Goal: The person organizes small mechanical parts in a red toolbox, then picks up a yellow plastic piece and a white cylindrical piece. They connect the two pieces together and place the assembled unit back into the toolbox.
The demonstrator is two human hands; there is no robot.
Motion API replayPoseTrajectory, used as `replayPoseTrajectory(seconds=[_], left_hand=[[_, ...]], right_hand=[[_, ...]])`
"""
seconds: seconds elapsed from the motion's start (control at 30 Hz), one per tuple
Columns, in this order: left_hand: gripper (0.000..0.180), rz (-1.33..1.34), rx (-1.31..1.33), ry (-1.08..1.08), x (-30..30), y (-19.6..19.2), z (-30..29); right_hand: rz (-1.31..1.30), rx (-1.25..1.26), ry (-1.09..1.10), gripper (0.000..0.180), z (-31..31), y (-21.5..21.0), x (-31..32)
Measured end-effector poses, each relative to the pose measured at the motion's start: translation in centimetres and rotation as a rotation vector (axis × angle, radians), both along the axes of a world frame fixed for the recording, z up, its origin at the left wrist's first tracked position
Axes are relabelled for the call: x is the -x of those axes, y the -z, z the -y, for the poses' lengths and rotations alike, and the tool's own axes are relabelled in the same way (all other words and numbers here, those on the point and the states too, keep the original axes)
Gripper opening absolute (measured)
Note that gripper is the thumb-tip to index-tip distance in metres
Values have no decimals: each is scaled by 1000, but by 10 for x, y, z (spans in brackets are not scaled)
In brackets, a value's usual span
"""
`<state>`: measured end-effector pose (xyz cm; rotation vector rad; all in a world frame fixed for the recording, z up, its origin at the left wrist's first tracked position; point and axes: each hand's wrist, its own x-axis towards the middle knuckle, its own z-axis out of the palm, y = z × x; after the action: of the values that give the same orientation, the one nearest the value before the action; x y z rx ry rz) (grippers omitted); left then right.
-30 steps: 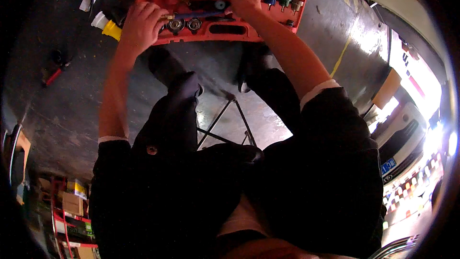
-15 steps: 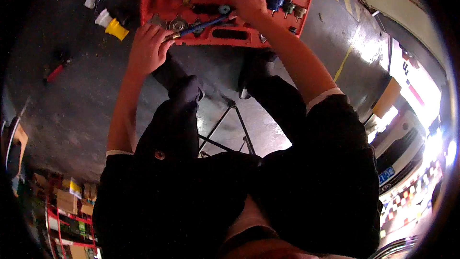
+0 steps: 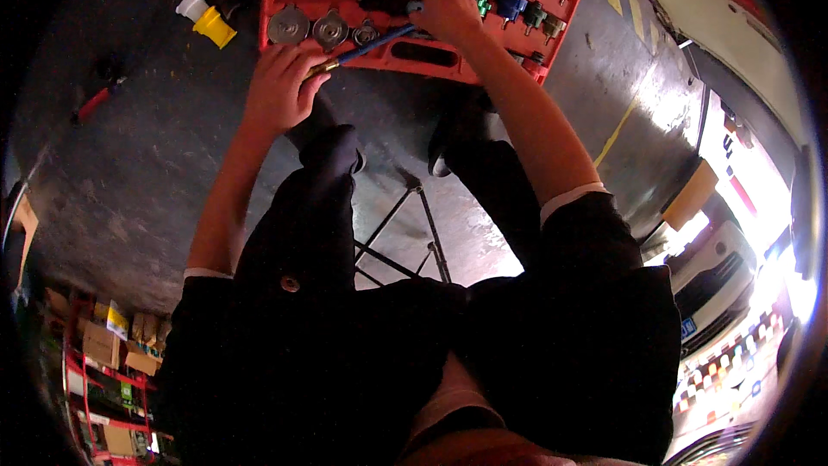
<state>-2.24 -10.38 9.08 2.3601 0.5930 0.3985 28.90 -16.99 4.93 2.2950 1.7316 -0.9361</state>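
An open red tool case (image 3: 431, 59) lies on the dark floor in front of my feet, filled with round metal caps (image 3: 289, 26) and coloured adapters (image 3: 517, 0). A blue hose (image 3: 379, 39) with a brass end runs across the case. My left hand (image 3: 280, 86) grips the brass end of that hose at the case's near edge. My right hand (image 3: 444, 10) holds the hose's other part inside the case, fingers closed around it.
A yellow and white funnel-like part (image 3: 205, 19) and a red-handled tool (image 3: 95, 103) lie on the floor to the left. A black stool frame (image 3: 405, 233) stands between my legs. Shelves with boxes (image 3: 103, 345) sit at lower left, a yellow floor line (image 3: 617, 125) at right.
The blue hose has been lifted out of the case and now spans between both hands. My left hand moved from the case's edge toward me, pulling the brass end out.
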Motion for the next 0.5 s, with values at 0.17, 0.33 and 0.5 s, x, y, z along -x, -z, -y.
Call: replayPoseTrajectory(seconds=[0.17, 0.33, 0.5], left_hand=[[27, 2, 7, -43, 2, 5, 9], [26, 8, 24, -56, 2, 4, 10], [25, -5, -3, -67, 6, 3, 11]], right_hand=[[57, -6, -57, 42, -3, 13, -3], [-34, -93, 70, 42, -2, -4, -8], [-158, -148, 62, 41, 19, -46, -41]])
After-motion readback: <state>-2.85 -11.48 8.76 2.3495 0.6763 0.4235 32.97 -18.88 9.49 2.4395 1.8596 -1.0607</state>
